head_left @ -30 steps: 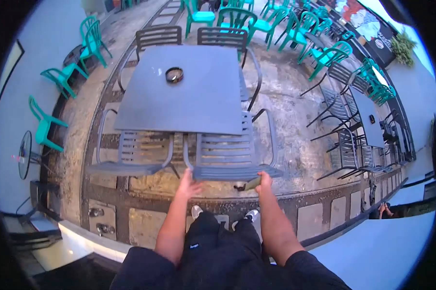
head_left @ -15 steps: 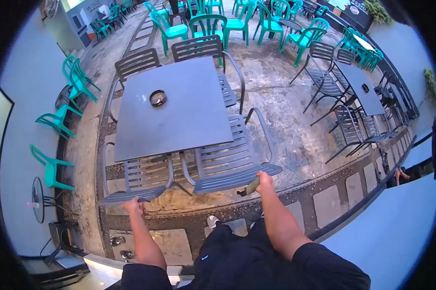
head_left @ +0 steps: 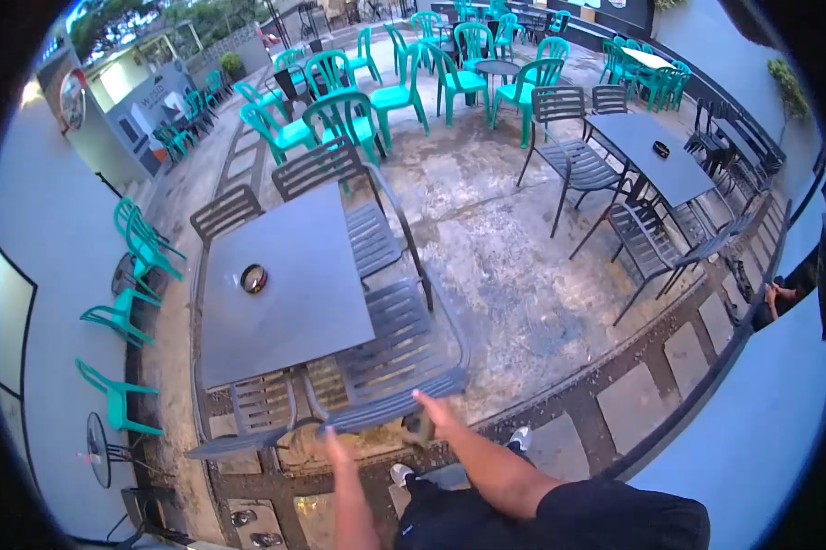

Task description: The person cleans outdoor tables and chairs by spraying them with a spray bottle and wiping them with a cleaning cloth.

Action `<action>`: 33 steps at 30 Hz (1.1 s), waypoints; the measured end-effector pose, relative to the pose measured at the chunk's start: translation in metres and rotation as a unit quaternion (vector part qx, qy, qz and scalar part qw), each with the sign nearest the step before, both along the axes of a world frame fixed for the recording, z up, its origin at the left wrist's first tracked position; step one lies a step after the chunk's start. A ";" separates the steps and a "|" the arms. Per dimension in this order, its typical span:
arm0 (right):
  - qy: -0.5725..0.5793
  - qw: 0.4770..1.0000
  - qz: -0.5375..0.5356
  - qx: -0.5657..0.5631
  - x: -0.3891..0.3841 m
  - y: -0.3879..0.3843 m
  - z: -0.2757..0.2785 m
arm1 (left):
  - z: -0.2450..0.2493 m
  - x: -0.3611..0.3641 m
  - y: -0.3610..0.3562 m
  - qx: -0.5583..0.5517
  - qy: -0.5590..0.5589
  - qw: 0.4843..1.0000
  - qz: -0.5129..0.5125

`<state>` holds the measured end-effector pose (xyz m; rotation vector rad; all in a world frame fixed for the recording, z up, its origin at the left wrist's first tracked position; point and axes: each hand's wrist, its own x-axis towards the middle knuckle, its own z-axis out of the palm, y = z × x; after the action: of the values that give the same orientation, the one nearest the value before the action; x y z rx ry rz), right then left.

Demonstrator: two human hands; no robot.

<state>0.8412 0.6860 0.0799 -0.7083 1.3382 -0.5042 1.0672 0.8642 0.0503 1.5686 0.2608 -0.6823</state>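
Two dark slatted metal armchairs stand at the near side of a grey square table, their backs toward me. My right hand is at the top edge of the right armchair's back, thumb on the near side. An olive cloth hangs under that hand, partly hidden by it. My left hand is blurred at the left end of the same chair back, close to the left armchair's back; its fingers are not clear. A round ashtray sits on the table.
Two more dark armchairs stand at the table's far side. Another grey table with slatted chairs is to the right. Green plastic chairs fill the back, and others line the left wall. Paving slabs run along the near side. Another person's hand shows far right.
My left hand has left the left armchair's back and moved right. My right hand stays at the right armchair's back. The view has turned right, and the near table appears farther left.
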 end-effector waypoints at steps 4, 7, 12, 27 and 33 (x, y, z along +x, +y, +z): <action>-0.136 0.930 0.339 0.041 -0.141 -0.026 -0.012 | 0.003 -0.075 -0.078 0.041 0.099 0.993 -0.057; -0.027 0.967 0.210 0.140 -0.314 -0.049 -0.086 | -0.027 -0.088 -0.105 0.078 0.063 0.991 0.087; 0.231 0.958 -0.166 -0.046 -0.670 -0.065 -0.155 | -0.008 -0.105 -0.127 0.157 0.013 0.979 0.127; 0.438 0.854 0.282 0.003 -0.622 -0.123 -0.051 | -0.030 -0.075 -0.176 0.485 -0.147 0.861 0.049; 0.390 0.866 0.312 -0.025 -0.555 -0.300 -0.061 | 0.025 -0.054 -0.261 0.641 -0.246 0.667 -0.289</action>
<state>0.2863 0.3862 0.0192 -1.4150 1.7122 0.3264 1.0130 0.6031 0.0755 3.2302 -0.2948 -0.4732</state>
